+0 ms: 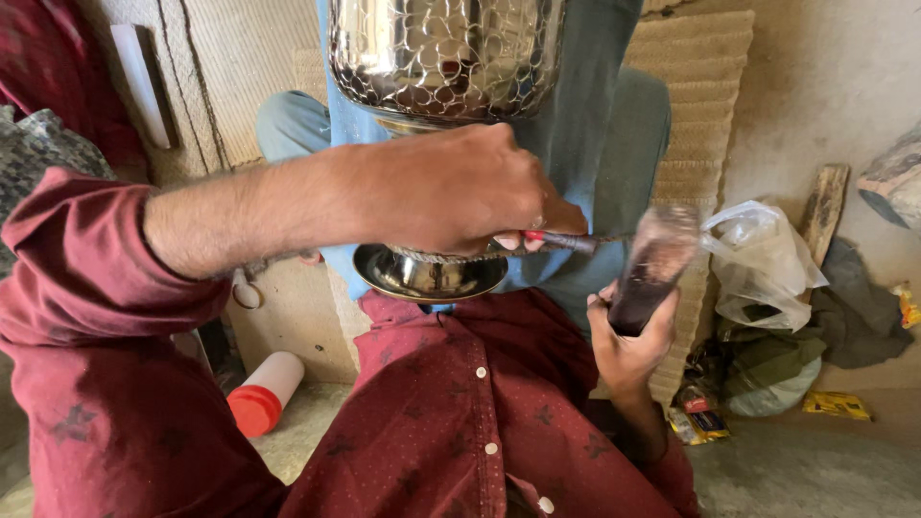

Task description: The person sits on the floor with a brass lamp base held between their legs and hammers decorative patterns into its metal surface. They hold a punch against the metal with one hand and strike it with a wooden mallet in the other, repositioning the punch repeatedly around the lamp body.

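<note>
Left hand (460, 192) grasps a chisel (561, 241) at frame centre against the metal pot (441, 58); right hand (628, 336) grips a blurred mallet (652, 269); strike squarely, I judge.

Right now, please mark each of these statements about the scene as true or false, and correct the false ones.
1. The left hand holds a thin tool with a red band against the metal vessel. True.
2. The right hand is empty. False: it grips a dark mallet-like tool, blurred in the picture.
3. The vessel's surface is smooth and plain. False: it is shiny and covered with a hammered, scale-like pattern.
4. A white cylinder with a red end lies on the floor at the person's left. True.
5. A clear plastic bag lies to the right. True.
6. The person wears a blue shirt. False: the shirt is dark red.
</note>
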